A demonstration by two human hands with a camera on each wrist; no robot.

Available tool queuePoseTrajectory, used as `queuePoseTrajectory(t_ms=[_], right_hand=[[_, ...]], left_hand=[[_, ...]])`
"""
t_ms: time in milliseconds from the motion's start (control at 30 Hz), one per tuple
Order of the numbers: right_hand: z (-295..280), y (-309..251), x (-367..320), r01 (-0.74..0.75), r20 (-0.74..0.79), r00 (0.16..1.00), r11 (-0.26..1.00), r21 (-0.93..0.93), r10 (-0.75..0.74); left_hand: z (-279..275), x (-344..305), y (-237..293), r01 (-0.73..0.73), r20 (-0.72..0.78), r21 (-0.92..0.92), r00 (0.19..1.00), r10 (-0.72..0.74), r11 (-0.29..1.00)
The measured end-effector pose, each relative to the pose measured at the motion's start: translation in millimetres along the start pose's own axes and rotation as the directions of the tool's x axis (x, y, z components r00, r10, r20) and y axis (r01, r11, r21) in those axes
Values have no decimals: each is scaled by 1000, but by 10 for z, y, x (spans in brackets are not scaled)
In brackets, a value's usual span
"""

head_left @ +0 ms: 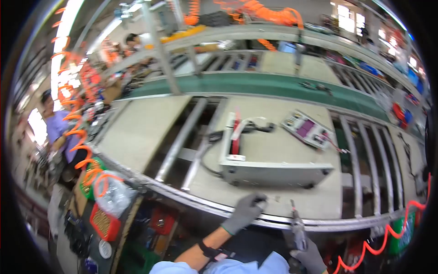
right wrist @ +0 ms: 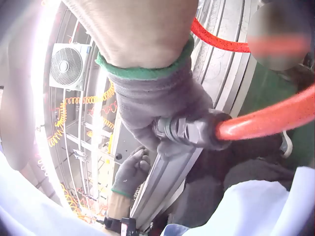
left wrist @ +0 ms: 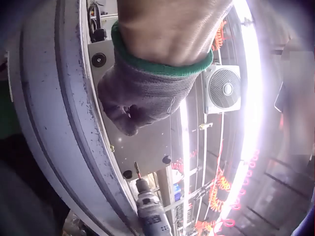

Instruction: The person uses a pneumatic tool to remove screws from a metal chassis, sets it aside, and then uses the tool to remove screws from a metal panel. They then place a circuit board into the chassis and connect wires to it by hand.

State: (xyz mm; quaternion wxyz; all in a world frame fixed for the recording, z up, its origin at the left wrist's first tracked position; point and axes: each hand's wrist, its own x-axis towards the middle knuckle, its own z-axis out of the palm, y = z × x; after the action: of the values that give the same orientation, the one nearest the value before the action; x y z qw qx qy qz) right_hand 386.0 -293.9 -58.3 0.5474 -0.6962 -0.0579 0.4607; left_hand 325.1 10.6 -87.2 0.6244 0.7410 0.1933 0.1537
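Note:
My left hand point(head_left: 244, 213), in a grey glove with a green cuff, is at the front edge of the work board with its fingers curled. Whether something small sits inside those fingers I cannot tell. Small metal bits point(head_left: 277, 199) lie on the board just right of the fingertips. My right hand point(head_left: 311, 256), gloved alike, grips a pneumatic screwdriver point(head_left: 298, 234), its bit pointing away over the board edge. A red air hose point(right wrist: 266, 120) leaves the tool's rear end. Beyond both hands stands a grey metal case point(head_left: 278, 176); its black round feet point(left wrist: 99, 60) show in the left wrist view.
A meter with a purple display point(head_left: 305, 129) lies behind the case, near a black cable point(head_left: 214, 136). Metal rollers point(head_left: 182, 139) flank the board point(head_left: 315, 201). Lower left is a red bin point(head_left: 105, 222) of small brass-coloured parts. A coiled orange-red hose point(head_left: 385, 235) hangs at right.

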Motion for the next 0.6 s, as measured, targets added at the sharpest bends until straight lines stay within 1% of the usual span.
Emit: queuePoseTrajectory(t_ms=[33,67,100,133,200,233,300,333,367,467,500,600], right_hand=[[131,-132,-84,-3,-38,999,997,-79,0],[234,-253,-173,-1,-78,997,987,-159,-11],[295,-281,-208,-15,-57,998,987,-162,6],[352,-229,-195,-35,-45,999,986,-165,28],[385,86,-76,140,24,990,934,-330,-140],[430,69,-73,219,50,975,889,-401,-218],[532,23,-78,356,117,934,844,-400,-338],[613,-66,-114,420,145,907,817,-396,-396],[656,-168,-143,342,155,940,863,-371,-305],[772,-293,-160,372,199,925,874,-313,-323],[797,-297,-159,391,216,917,857,-335,-335],[833,-294,-165,431,270,899,810,-398,-345]], left_hand=[[-52,-99,129,200,55,-150,979,-194,968],[-87,-160,162,193,60,-161,981,-185,968],[-114,-202,118,210,67,-168,977,-201,963],[-136,-253,109,232,60,-213,973,-224,949],[-194,-325,123,347,80,-301,937,-339,888],[-228,-356,66,349,68,-318,936,-345,882],[-276,-378,-38,350,67,-355,934,-350,867],[-319,-397,9,344,59,-364,936,-347,865],[-378,-436,88,340,55,-374,937,-345,863],[-530,-566,101,332,54,-437,937,-344,836],[-576,-616,96,333,58,-463,936,-346,821],[-747,-728,191,374,110,-444,925,-365,814]])
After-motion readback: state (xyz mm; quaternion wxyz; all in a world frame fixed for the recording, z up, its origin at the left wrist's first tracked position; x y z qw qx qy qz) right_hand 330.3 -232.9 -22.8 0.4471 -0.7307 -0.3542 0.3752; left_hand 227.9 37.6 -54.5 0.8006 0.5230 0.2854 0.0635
